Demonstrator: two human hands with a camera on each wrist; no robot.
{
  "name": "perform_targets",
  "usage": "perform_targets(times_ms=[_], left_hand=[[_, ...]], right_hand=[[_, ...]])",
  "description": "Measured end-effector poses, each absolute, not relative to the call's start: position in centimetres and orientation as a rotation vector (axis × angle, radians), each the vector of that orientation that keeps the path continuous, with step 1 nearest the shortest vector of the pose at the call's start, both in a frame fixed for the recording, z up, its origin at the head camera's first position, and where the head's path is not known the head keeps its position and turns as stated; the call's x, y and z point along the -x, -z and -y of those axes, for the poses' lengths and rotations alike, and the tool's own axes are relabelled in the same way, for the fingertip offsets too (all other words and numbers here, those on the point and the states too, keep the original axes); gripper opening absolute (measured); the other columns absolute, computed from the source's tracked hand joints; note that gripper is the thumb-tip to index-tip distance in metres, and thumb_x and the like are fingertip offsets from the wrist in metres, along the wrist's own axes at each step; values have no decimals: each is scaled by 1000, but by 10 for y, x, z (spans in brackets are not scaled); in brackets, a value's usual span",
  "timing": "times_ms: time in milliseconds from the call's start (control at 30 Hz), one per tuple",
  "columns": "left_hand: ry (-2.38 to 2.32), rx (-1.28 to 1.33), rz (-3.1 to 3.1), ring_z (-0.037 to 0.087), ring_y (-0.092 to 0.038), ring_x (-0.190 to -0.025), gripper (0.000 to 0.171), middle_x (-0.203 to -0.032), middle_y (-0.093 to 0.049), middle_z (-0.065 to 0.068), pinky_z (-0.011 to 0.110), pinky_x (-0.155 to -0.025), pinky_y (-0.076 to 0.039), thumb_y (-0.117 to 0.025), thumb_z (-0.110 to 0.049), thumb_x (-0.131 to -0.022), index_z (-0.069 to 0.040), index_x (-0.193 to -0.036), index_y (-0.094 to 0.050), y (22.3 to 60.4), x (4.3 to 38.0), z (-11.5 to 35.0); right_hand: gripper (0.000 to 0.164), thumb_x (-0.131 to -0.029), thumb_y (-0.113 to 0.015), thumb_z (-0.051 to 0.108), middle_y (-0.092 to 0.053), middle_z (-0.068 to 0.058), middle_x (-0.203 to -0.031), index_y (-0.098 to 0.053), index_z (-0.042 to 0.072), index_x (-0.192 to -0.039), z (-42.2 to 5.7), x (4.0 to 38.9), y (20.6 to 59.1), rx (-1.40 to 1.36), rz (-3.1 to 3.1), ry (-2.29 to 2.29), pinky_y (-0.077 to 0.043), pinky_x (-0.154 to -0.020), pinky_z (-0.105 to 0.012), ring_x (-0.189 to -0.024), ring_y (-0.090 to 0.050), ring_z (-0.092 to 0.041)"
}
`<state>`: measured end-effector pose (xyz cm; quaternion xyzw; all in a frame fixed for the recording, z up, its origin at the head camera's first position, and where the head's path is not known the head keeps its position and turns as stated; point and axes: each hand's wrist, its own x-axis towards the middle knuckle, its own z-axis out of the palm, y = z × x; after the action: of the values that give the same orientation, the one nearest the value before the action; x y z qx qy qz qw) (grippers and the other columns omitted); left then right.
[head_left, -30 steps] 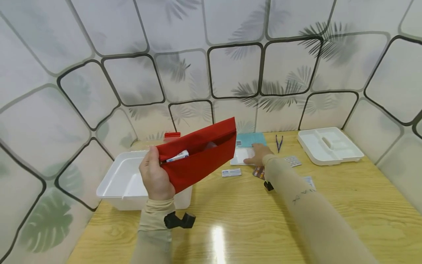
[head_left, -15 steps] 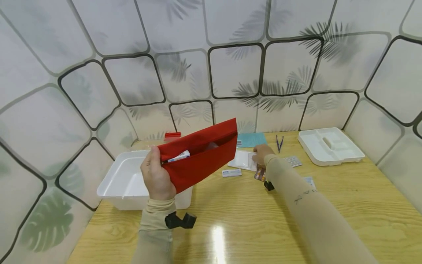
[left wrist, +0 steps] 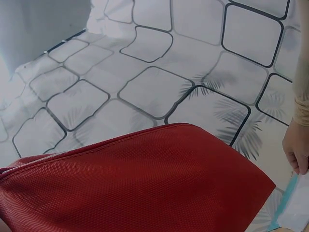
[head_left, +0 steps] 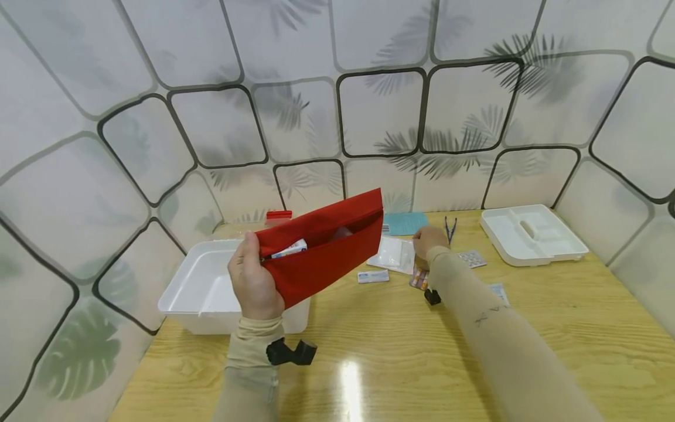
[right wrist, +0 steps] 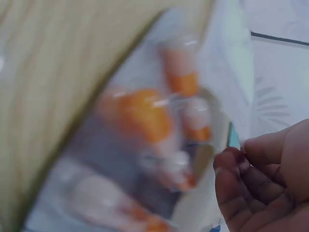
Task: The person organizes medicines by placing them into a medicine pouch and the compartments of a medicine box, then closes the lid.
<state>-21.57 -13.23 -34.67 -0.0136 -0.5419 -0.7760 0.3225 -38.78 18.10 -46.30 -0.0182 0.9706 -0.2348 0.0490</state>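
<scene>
My left hand (head_left: 254, 280) holds a red zip pouch (head_left: 321, 265) up over the table, its top gaping. A small white box (head_left: 289, 248) shows inside the pouch. In the left wrist view the red pouch (left wrist: 140, 183) fills the lower part. My right hand (head_left: 428, 241) reaches far forward, thumb and fingertips pinching the right edge of a flat white packet (head_left: 390, 253) in clear plastic. Close to the right wrist camera lies a blurred blister pack of orange-and-white capsules (right wrist: 145, 116), with the curled fingers (right wrist: 231, 188) beyond it.
A white bin (head_left: 203, 293) stands at left, a white tray lid (head_left: 532, 234) at far right. Around the right hand lie a teal packet (head_left: 406, 224), tweezers (head_left: 450, 230), a silver blister pack (head_left: 471, 259), a small white box (head_left: 373, 276) and a blue-white sachet (head_left: 498, 292).
My right hand went from spread fingers over the white packet to curled fingers at its right edge, uncovering more of it. The left hand and red pouch stay nearly still.
</scene>
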Motion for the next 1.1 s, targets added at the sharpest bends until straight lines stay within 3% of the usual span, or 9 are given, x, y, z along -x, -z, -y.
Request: perform_targets(times_ms=[233,367,500,633,833,1100], left_hand=[[2030,53,1441,29,-60,-85,43,-90,-66,11,39,-71,-50,-45,-33,-101,5,-93,-63,346,216,132],[2038,59,1461,30,-60,-86,43,-93,-66,11,40,-72,-50,-45,-34,-101,4,-96,-64,346,216,131],[2053,66,1484,31,-60,-90,44,-97,-66,13,41,-73,-50,-46,-36,-101,4,-99,-64,347,215,130],[2069,77,1514,31,-60,-88,46,-95,-66,13,40,-71,-51,-45,-38,-101,4,-97,-64,348,214,128],[2082,110,1575,30,-61,-84,44,-91,-68,10,40,-69,-51,-45,-38,-101,-1,-95,-68,349,213,123],[2064,162,1643,34,-60,-87,48,-96,-66,13,42,-70,-51,-44,-40,-101,3,-97,-64,352,213,119]], right_hand=[[28,-96,-50,14,-66,-17,-103,-63,-2,-115,-193,380,450,-52,-2825,1258,-54,-74,-37,-83,-66,-23],[28,-95,-55,11,-66,-14,-100,-63,-4,-118,-200,371,440,-129,-2701,1626,-56,-76,-33,-71,-67,-12],[30,-96,-56,7,-63,-10,-100,-61,-7,-122,-203,356,426,-194,-2575,2003,-55,-75,-24,-71,-64,-5],[22,-95,-55,2,-60,-3,-91,-60,-5,-116,-207,338,410,-269,-2327,2423,-53,-62,-18,-68,-60,-6],[7,-94,-57,3,-63,-2,-87,-62,7,-98,-219,313,385,-379,-2056,2859,-50,-49,-20,-69,-60,-11],[9,-88,-62,-8,-65,-9,-85,-65,-4,-95,-226,286,357,-177,-1824,3253,-50,-47,-21,-70,-61,-15]])
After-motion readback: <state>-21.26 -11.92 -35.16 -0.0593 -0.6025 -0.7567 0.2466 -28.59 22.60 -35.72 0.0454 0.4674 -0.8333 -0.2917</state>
